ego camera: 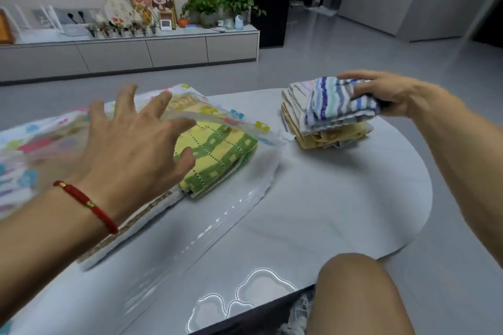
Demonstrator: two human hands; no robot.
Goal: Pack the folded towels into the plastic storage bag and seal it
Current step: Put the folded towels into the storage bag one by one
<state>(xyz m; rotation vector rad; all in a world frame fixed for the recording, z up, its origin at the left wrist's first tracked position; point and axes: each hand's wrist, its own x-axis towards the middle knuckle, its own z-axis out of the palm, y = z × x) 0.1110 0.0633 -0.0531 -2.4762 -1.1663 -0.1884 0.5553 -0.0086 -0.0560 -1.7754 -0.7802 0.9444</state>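
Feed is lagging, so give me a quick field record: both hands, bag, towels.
left hand: open, fingers spread over the bag's mouth
right hand: gripping the striped towel atop the stack
storage bag: on the table, unsealed
green-yellow towel: inside the bag's mouth

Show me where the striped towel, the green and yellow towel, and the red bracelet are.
striped towel [337, 102], head view, middle of its top fold.
green and yellow towel [217, 155], head view, its exposed top face.
red bracelet [89, 205], head view, the cord across the wrist.
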